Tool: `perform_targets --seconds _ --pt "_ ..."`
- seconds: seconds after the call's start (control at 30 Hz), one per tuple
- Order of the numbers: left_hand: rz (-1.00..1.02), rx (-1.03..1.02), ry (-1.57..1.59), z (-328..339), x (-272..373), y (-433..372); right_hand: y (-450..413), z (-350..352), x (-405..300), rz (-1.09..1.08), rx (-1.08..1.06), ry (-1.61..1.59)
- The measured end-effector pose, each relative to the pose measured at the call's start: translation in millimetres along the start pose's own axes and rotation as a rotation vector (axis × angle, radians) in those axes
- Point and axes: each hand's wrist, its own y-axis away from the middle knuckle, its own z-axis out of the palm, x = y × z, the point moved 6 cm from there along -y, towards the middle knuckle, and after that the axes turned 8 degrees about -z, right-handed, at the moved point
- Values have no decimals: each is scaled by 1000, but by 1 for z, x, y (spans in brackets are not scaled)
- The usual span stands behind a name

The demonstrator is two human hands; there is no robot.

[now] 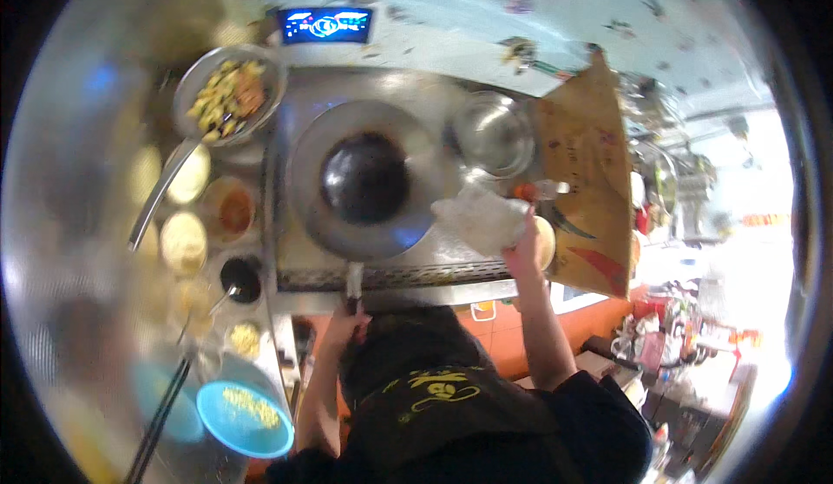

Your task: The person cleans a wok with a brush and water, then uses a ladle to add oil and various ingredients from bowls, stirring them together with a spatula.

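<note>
My left hand is closed around the handle of a wok that sits on the steel stove top. The wok's inside looks dark and glossy at the bottom. At the right, my right hand grips the edge of a pale, crumpled cloth or bag; which of the two I cannot tell. This pale thing hangs over the stove, close to the wok's right rim. Behind it stands a round metal or glass bowl, and a small bottle with a red part lies beside it.
A metal strainer with chopped food rests at the upper left. Below are bowls of seasonings, a black bowl, a blue bowl with chopped pale food, and chopsticks. An upright cardboard sheet borders the stove's right. A lit display stands behind.
</note>
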Motion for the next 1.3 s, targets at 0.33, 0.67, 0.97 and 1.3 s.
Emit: perform_targets --seconds 0.33,0.67,0.97,1.3 --pt "399 586 -802 17 17 67 24 -90 -38 -194 82 -107" --pt "363 714 -873 48 28 83 34 -125 -26 -201 106 -108" --pt "309 375 -539 52 39 67 36 -122 -32 -258 214 321" --pt "-25 -68 90 49 25 24 15 -111 -2 -123 121 192"
